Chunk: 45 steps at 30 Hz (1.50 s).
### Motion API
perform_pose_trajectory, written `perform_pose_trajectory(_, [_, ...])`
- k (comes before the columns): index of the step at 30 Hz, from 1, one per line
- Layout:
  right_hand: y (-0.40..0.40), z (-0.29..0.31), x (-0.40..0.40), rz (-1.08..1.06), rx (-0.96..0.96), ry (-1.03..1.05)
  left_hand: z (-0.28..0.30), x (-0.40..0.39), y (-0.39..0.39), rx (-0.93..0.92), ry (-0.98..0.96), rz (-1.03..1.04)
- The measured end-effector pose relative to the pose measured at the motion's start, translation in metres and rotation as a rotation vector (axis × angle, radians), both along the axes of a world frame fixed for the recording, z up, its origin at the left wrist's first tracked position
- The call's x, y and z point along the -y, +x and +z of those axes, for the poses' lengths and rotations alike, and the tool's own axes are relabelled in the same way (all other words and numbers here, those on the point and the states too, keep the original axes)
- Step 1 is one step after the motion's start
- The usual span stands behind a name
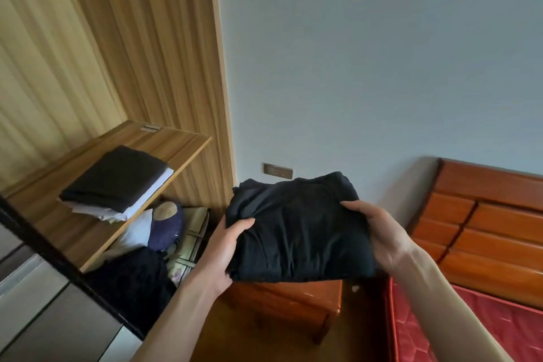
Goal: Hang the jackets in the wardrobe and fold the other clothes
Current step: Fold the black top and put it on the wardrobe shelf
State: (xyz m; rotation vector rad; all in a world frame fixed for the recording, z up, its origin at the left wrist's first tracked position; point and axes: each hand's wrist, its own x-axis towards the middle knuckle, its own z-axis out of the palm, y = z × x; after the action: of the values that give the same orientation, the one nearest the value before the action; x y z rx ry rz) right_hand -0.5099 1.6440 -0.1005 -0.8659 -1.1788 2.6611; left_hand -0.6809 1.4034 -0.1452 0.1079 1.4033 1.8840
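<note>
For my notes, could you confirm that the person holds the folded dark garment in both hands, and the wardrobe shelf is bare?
Not quite. The head view shows both hands, left and right, holding the garment, but the shelf carries a folded stack.

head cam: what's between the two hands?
Head view: only the folded dark garment. The left hand holds its left edge, the right hand its right edge, thumbs on top.

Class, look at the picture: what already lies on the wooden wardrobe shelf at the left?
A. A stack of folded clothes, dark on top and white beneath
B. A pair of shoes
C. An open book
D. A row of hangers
A: on the wooden shelf sits a stack of folded clothes, a dark piece over white ones.
</note>
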Motion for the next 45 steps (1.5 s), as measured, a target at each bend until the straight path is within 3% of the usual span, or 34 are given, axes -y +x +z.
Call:
perform_pose_trajectory(12, [-0.18,-0.016,-0.065,0.357,-0.155,-0.026,0.012,-0.028,-0.105,0.077,0.047,0.286])
perform_pose_trajectory(20, [-0.306,-0.017,-0.106,0.564,-0.102,0.076,0.001,-0.044,-0.161,0.128,0.048,0.509])
perform_pose_trajectory(32, [-0.433,-0.024,-0.016,0.719,-0.013,0.17,-0.014,0.033,-0.219,0.174,0.056,0.801])
perform_pose_trajectory(45, [-0.573,-0.022,0.073,0.811,0.029,0.32,-0.016,0.099,-0.294,0.068,-0.03,1.027])
